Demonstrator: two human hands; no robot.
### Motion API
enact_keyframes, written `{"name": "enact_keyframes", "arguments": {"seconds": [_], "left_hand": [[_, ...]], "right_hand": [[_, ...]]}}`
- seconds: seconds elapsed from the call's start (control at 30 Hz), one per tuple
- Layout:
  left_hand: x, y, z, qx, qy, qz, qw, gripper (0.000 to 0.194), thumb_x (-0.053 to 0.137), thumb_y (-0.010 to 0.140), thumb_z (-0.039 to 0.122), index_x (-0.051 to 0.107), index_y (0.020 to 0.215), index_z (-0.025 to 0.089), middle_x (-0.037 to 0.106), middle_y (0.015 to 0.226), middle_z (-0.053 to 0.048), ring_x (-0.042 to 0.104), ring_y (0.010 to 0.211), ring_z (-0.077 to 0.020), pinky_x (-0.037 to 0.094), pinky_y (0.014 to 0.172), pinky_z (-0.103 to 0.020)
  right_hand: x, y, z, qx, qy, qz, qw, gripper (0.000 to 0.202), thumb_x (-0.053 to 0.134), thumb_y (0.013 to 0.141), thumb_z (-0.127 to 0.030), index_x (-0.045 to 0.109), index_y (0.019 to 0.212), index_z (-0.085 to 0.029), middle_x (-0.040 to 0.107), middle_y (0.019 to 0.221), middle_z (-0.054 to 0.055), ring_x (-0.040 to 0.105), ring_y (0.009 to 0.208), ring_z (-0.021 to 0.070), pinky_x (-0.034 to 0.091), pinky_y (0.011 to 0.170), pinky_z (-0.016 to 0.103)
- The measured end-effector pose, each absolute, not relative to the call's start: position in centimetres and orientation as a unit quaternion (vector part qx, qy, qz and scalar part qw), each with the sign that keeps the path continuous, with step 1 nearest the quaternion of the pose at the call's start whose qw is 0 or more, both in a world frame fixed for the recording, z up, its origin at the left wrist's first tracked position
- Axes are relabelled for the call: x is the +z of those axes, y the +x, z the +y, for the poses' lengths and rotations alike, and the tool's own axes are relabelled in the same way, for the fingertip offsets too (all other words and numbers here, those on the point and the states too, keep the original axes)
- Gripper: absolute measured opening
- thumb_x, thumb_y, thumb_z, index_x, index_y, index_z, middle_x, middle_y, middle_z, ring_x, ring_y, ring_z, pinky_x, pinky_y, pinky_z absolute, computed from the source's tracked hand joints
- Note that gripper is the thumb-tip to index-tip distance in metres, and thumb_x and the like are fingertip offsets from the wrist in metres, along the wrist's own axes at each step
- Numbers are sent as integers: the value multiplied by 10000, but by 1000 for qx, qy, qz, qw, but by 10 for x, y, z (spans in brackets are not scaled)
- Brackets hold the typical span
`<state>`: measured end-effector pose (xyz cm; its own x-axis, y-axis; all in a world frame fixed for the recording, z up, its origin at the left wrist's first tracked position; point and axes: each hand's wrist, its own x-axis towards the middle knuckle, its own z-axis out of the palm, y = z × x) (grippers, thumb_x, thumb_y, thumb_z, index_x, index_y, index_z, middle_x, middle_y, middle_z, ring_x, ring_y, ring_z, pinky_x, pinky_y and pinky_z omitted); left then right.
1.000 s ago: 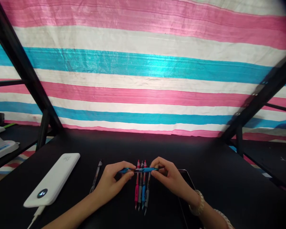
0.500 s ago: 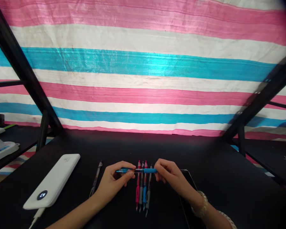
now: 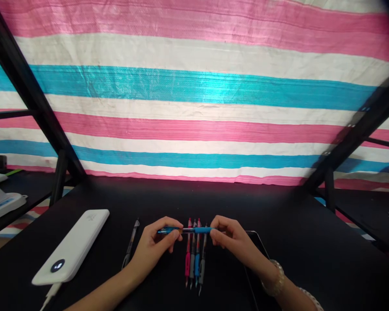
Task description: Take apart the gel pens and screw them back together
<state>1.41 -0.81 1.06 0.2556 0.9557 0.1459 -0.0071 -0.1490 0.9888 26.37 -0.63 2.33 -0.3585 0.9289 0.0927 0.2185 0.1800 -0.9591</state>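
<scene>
Pinching the blue pen (image 3: 188, 230) near its ends, left hand (image 3: 154, 244) and right hand (image 3: 235, 239) are nearly closed; it looks light, stiff, easiest held by its fat grip (image 3: 202, 230).

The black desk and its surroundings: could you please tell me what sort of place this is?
Probably a small desk workstation, judging by the black desk, the striped sheet behind it and the black metal frame at its side.

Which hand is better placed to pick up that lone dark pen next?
Left, probably: the left hand is right beside the lone dark pen, while the right hand is beyond the row of four pens.
</scene>
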Motion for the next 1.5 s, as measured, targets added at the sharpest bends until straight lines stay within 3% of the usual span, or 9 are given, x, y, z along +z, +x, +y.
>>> {"name": "enact_keyframes", "arguments": {"seconds": [0.17,0.33,0.5,0.67,0.8,0.97,1.1,1.3,1.5], "left_hand": [[7,16,-7,461,583,404,533,232,711,857,385,657,899,164,702,742,-25,536,522,-104,412,537,-228],[4,17,-6,468,571,403,541,250,713,859,398,641,884,160,707,751,-25,541,522,-101,407,545,-230],[6,18,-8,466,567,406,544,253,725,849,396,641,874,158,699,735,-16,537,518,-98,403,541,-226],[7,19,-8,471,565,406,542,253,723,849,400,645,866,159,699,735,-17,543,522,-100,412,548,-231],[6,18,-7,476,559,409,542,257,736,836,401,650,869,161,699,719,-15,538,509,-99,408,531,-225],[4,17,-7,481,558,412,537,241,729,845,391,654,890,167,708,737,-19,548,518,-100,408,534,-221],[5,18,-7,483,556,408,539,254,734,836,404,650,869,167,705,716,-19,542,501,-103,409,525,-227],[9,19,-7,484,555,418,532,256,736,832,400,657,874,161,704,727,-30,550,515,-117,414,523,-239],[8,17,-7,493,551,413,533,226,731,844,376,653,872,165,692,711,-12,539,519,-106,395,541,-233]], "right_hand": [[23,264,-6,487,-424,-675,357,467,485,991,-507,583,691,-164,572,619,11,460,544,124,344,526,253],[22,263,-6,496,-414,-663,378,342,637,917,-480,587,779,-171,569,668,-7,469,572,118,336,528,238],[21,264,-6,487,-427,-672,358,470,501,982,-520,572,686,-162,570,628,10,455,540,115,340,522,250],[21,265,-6,518,-413,-652,369,327,631,924,-478,603,837,-163,583,688,-3,482,584,119,350,528,235],[21,264,-5,511,-423,-658,355,438,540,967,-513,563,708,-161,569,630,2,453,535,105,337,513,237],[21,263,-6,538,-408,-641,366,343,662,898,-496,596,875,-161,580,689,-15,472,555,98,342,504,211],[20,263,-5,521,-420,-651,357,450,538,962,-541,558,727,-158,580,642,-1,453,519,90,336,493,218],[19,262,-4,565,-406,-617,369,381,669,882,-531,611,897,-155,600,666,-9,481,532,94,354,482,205],[17,262,-5,564,-415,-603,381,312,669,892,-446,604,813,-151,606,629,-12,470,477,80,347,459,203]]}}
